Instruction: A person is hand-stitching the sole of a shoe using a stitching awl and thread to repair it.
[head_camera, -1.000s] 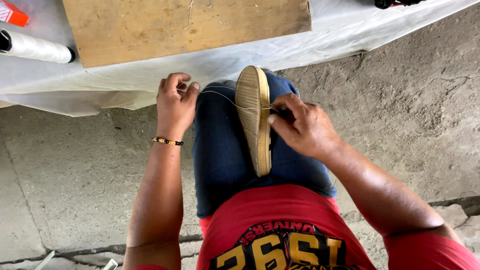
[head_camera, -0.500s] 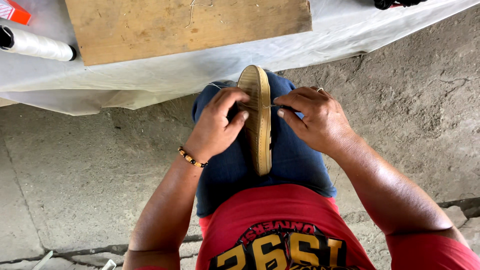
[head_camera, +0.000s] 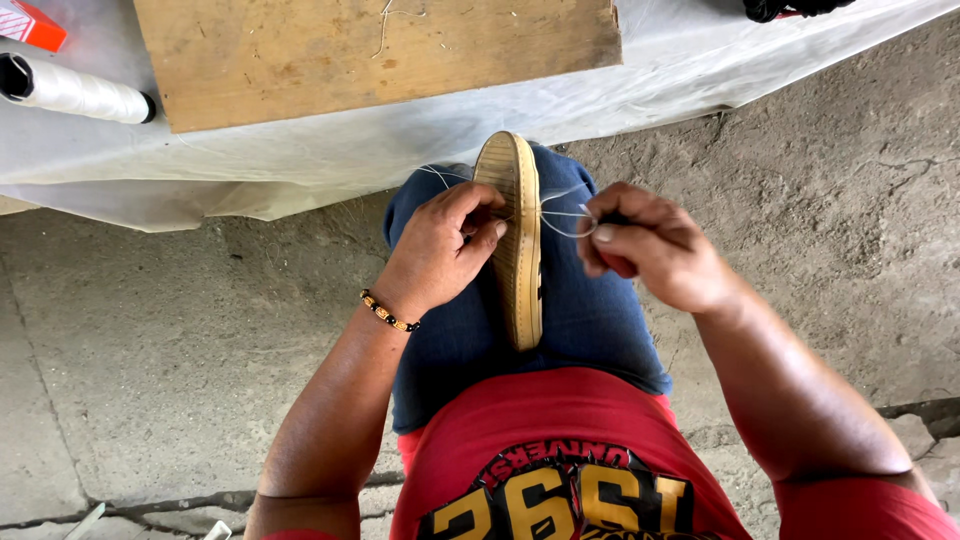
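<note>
A tan shoe sole (head_camera: 519, 240) stands on edge between my knees, running lengthwise along my lap over my blue jeans (head_camera: 590, 320). My left hand (head_camera: 440, 250) grips its left side near the top, fingers curled against the rim and thumb pressed just beside the edge. My right hand (head_camera: 650, 245) is off to the right of the sole, not touching it, with fingertips pinched shut on a thin pale thread (head_camera: 560, 215) that runs taut from the sole's edge across to that pinch. Something small and dark sits in the pinch too; I cannot tell what it is. More loose thread loops around the top of the sole near my left fingers. A beaded bracelet (head_camera: 388, 312) circles my left wrist.

Ahead of my knees, a white sheet (head_camera: 700, 70) covers the tabletop, with a wooden board (head_camera: 370, 50) lying on it. A spool (head_camera: 75, 90) of white thread lies at the far left, just beside a red box (head_camera: 30, 22). Below is a rough concrete floor (head_camera: 150, 350).
</note>
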